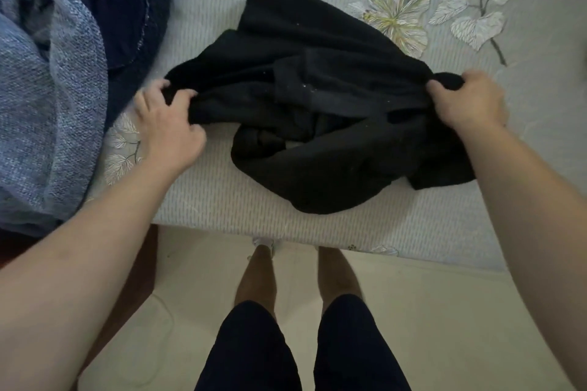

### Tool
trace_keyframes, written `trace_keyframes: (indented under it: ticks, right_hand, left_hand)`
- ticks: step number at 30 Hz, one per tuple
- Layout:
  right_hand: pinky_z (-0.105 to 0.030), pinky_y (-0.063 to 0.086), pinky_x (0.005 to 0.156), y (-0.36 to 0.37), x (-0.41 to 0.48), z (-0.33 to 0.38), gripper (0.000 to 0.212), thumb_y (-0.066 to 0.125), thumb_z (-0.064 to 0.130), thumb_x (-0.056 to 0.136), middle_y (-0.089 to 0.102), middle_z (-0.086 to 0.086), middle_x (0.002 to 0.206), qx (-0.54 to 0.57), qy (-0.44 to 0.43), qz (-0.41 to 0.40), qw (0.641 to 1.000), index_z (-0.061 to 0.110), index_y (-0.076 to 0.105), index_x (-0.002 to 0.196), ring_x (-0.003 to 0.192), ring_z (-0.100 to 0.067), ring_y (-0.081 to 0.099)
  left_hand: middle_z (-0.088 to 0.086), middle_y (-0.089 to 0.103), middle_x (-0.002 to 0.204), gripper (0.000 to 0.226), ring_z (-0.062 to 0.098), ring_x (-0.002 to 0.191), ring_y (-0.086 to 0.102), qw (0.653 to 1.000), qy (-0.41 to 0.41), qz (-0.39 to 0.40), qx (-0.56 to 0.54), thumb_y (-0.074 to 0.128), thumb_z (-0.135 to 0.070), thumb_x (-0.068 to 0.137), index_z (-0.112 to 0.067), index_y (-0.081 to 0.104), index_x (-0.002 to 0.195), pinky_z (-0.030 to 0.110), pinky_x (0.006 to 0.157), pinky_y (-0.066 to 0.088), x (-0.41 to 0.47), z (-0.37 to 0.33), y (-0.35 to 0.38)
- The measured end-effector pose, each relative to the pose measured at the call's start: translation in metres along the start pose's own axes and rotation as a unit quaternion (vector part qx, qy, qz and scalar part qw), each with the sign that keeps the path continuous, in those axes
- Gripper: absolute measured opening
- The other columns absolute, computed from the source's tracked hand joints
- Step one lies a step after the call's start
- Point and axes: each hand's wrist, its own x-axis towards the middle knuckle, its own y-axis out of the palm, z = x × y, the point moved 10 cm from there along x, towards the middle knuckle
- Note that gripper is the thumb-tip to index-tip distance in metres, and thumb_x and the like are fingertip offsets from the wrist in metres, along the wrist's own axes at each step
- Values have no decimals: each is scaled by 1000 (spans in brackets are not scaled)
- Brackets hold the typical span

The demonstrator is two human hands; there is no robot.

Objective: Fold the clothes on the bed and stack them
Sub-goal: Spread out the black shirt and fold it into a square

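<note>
My left hand (170,128) and right hand (467,101) each pinch an end of the black garment (317,105), rumpled on the bed (222,200) (blue clothes (54,105) heaped at the left)

I see black garment (317,98): matt, fuzzy cloth, lint-flecked. Bed (222,200): ribbed quilted fabric. Blue garment (47,98) at left: coarse mottled knit. Floor (197,279): smooth, pale.

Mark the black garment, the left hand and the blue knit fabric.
black garment (317,51), head view, its upper panel.
left hand (168,130), head view, back of the hand.
blue knit fabric (47,111), head view, middle of the heap.
</note>
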Motion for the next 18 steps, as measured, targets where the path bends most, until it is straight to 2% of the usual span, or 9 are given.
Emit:
trace_keyframes:
  ticks: [2, 5, 7, 8, 10, 12, 15, 17, 18]
  right_hand:
    - [-52, 34, 110, -17, -6, 23, 57, 74, 33, 78, 50, -21, 136, -68, -42, -59, 995, 13, 53, 127, 128, -42, 46]
    - [-51, 12, 121, -17, -18, 92, 90, 76, 13, 74, 20, -23, 159, -104, -185, -89, 973, 17, 30, 151, 148, -42, 18]
    - [-49, 8, 123, -4, -33, 145, 82, 60, 12, 89, 8, -22, 164, -61, -290, -84, 951, 15, 16, 158, 152, -40, 7]
    - [-48, 7, 124, 4, -40, 171, 74, 51, 17, 96, 8, -20, 165, -40, -332, -82, 939, 13, 13, 159, 153, -39, 6]
    - [-47, 7, 123, 20, -47, 210, 69, 40, 34, 104, 19, -16, 164, -18, -364, -54, 930, 11, 7, 160, 152, -35, 13]
    - [-50, 14, 120, 38, -47, 230, 77, 47, 45, 102, 45, -15, 149, -33, -357, 4, 933, 9, 10, 159, 143, -35, 34]
    - [-44, 41, 96, 33, -46, 226, 55, 58, 50, 96, 64, -12, 115, -55, -350, 18, 935, 12, 52, 135, 116, -36, 58]
    - [-39, 42, 75, 4, -38, 204, 41, 52, 49, 99, 63, -13, 101, -24, -329, -7, 944, 12, 64, 112, 105, -38, 60]
    - [-39, 41, 73, -19, -33, 188, 42, 47, 48, 101, 62, -16, 102, -12, -309, -38, 950, 11, 64, 109, 104, -40, 60]
  left_hand:
    - [17, 36, 140, 44, 34, 133, 31, 984, -69, -29, -161, 53, -16, 80, -12, 59, 123, 34, 109, 22, -1, -6, 2]
    - [13, 47, 134, 57, 24, 124, 41, 869, -278, -142, -384, 38, -46, 87, -7, 58, 124, 20, 89, 25, -12, 11, 5]
    - [10, 45, 137, 73, 20, 121, 47, 794, -366, -150, -462, 54, -61, 85, -8, 46, 135, 25, 95, 35, -19, 16, 25]
    - [8, 43, 138, 79, 19, 119, 50, 785, -378, -136, -471, 68, -54, 80, -10, 40, 139, 27, 97, 42, -18, 16, 33]
    - [5, 50, 131, 73, 16, 110, 58, 792, -363, -102, -479, 81, -28, 74, -14, 40, 133, 26, 90, 50, -14, 18, 46]
    - [-3, 58, 117, 61, 10, 100, 61, 801, -354, -79, -477, 81, -16, 74, -20, 43, 123, 19, 79, 49, -12, 26, 54]
    - [-14, 59, 96, 42, 2, 88, 58, 825, -326, -32, -461, 79, -15, 79, -24, 52, 110, 12, 65, 42, -10, 34, 53]
    - [-12, 60, 86, 21, 10, 85, 60, 850, -308, -30, -426, 75, -17, 83, -24, 58, 92, 17, 61, 41, -8, 38, 36]
    - [-9, 61, 82, 14, 14, 84, 60, 863, -296, -41, -407, 72, -18, 85, -23, 59, 86, 21, 62, 42, -4, 38, 23]
